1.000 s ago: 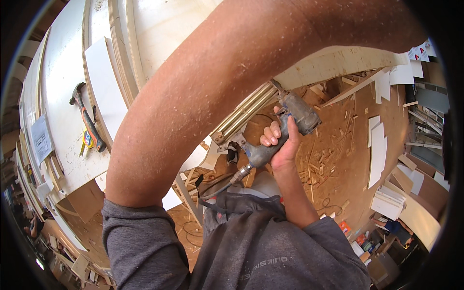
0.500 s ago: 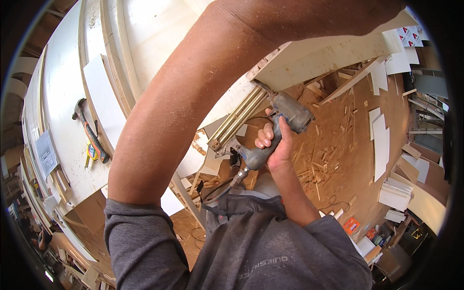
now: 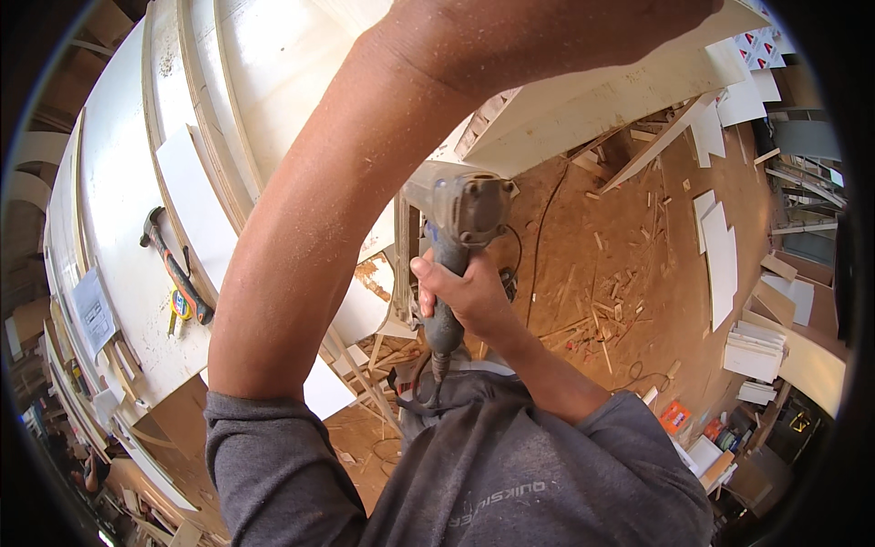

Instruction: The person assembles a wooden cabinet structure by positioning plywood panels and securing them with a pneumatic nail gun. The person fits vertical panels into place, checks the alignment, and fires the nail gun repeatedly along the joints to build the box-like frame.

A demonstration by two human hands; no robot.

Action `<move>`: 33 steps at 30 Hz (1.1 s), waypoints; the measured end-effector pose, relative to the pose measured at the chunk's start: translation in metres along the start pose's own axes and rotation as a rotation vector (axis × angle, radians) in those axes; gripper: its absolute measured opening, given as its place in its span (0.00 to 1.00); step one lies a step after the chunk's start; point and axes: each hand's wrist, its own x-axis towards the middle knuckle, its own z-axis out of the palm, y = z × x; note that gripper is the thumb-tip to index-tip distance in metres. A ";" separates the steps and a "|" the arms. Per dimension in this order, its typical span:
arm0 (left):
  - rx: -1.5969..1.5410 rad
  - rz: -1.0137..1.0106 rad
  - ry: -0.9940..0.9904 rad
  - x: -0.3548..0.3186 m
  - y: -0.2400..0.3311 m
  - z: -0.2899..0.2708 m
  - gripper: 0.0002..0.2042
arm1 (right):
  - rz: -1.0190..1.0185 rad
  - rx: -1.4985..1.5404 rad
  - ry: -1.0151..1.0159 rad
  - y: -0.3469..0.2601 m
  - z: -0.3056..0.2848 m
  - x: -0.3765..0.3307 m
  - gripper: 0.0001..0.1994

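Nail gun (image 3: 445, 246) in hand, the person stands beside a broad, pale work surface (image 3: 137, 333) dusted with debris and crossed by long wooden strips (image 3: 202, 114). On it lie 1 hammer (image 3: 175, 269) with an orange and black handle, 1 yellow tape measure (image 3: 181, 304) just beside that handle, 1 printed sheet (image 3: 93, 310) and 1 narrow white panel (image 3: 199, 178). Brown floor (image 3: 565, 264) spreads to the right, strewn with wood scraps (image 3: 616, 310); 2 white offcuts (image 3: 719, 266) overlap there, near a stack of white boards (image 3: 755, 354).

The left arm (image 3: 301, 228) arches up from the lower left, bends, and runs right along the upper edge; its fingers are out of sight, so I cannot tell what they do. Below it, the right hand (image 3: 472, 296) comes in from the right, its fingers wrapped around the tool's dark grip.

The tool sits near the middle, grip down, with a worn grey, bolted head. Its front end is hidden behind the left arm, and a hose fitting (image 3: 439, 366) joins the grip's base.
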 end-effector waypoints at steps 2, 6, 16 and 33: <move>-0.005 0.019 0.017 0.001 0.000 -0.003 0.09 | 0.118 -0.338 -0.005 -0.019 0.003 0.001 0.24; -0.018 0.120 0.065 0.004 -0.001 -0.010 0.08 | -0.132 -0.766 -0.033 -0.040 0.006 0.003 0.34; -0.042 0.174 0.066 0.009 0.000 -0.014 0.06 | -0.072 -0.967 0.191 -0.032 -0.009 0.033 0.37; -0.077 0.126 0.008 0.009 0.002 -0.014 0.06 | -0.027 -0.974 0.161 -0.040 -0.010 0.031 0.35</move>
